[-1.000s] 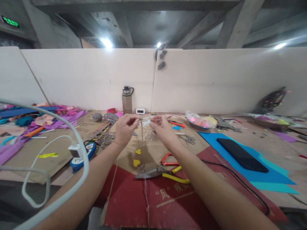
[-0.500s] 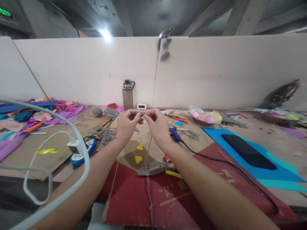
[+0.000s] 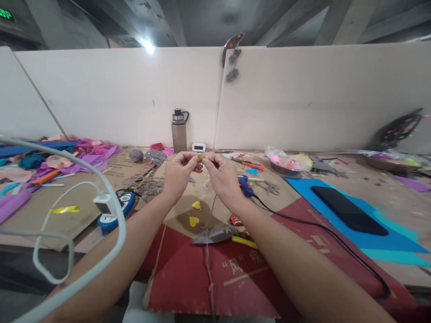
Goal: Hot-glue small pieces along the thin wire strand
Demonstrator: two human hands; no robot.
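Worktable: brown-and-red cardboard across the middle; blue sheet to its right; purple scrap farther right; bottle, small clock at back.

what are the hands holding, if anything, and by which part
The left hand and right hand together pinch a small yellow piece; they cover too much of it to tell which part is gripped.

Pretty sure this is a craft workshop: rough grey concrete beams overhead, plain white partition panels behind the worktop's back edge, crumpled purple, pink and teal scraps heaped by its back left corner, pointy grey metal shears with red-and-yellow handles nearer the front edge. Not exactly a living room lol.
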